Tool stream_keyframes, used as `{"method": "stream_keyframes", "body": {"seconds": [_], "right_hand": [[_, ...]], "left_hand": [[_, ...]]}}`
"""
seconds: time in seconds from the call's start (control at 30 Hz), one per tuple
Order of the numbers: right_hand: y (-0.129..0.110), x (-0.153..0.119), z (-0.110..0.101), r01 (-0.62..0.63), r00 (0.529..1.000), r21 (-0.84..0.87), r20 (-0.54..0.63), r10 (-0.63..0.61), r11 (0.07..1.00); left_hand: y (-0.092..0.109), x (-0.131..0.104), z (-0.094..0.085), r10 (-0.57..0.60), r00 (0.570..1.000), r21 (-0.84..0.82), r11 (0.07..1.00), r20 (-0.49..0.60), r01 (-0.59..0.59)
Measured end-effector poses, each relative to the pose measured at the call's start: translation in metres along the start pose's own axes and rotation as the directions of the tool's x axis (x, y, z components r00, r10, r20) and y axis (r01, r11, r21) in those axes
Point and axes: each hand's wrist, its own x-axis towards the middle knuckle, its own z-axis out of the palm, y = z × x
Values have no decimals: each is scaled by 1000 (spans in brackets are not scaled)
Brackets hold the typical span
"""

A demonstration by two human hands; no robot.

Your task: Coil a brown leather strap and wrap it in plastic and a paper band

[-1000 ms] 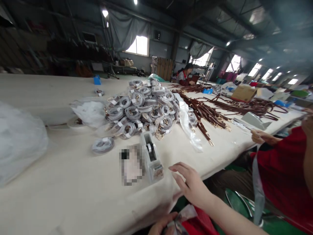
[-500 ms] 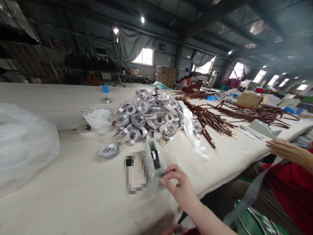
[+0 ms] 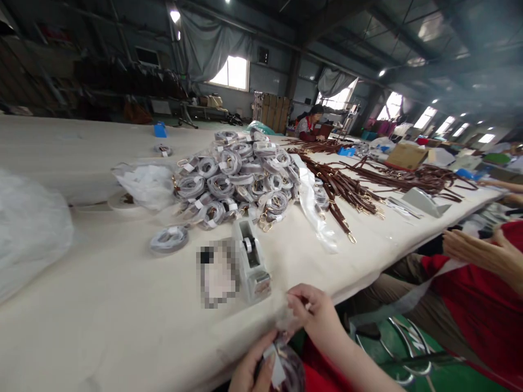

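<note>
At the front edge of the table, my left hand [image 3: 252, 368] is closed around a wrapped coiled strap [image 3: 293, 366] with a white label on it. My right hand [image 3: 316, 316] is just above, thumb and finger pinched on what looks like a clear strip of tape [image 3: 285, 317]. A grey tape dispenser [image 3: 255, 275] stands on the table ahead of my hands, touched by neither. Beyond it is a heap of coiled straps [image 3: 237, 179] in clear wrap with metal clips. One wrapped coil [image 3: 169, 239] lies apart to the left.
A pixelated flat object [image 3: 218, 277] lies beside the dispenser. Brown straps [image 3: 339, 182] spread to the right, near a white plastic strip [image 3: 312, 204]. Plastic bags [image 3: 28, 234] cover the left. A co-worker's hands [image 3: 482, 253] are at the right, by a second dispenser [image 3: 423, 201].
My right hand has moved from the dispenser's front end down toward my body, bringing the tape strip with it. My left hand and the coiled strap have come up into view.
</note>
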Motion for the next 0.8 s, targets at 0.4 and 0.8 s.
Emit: {"method": "stream_keyframes", "body": {"seconds": [0.4, 0.8], "right_hand": [[11, -72, 1, -422, 898, 445, 325, 297, 790], [32, -67, 6, -489, 869, 440, 318, 378, 753]], "left_hand": [[52, 15, 23, 0, 1000, 41, 999, -25, 2], [44, 8, 32, 56, 998, 137, 989, -36, -51]]}}
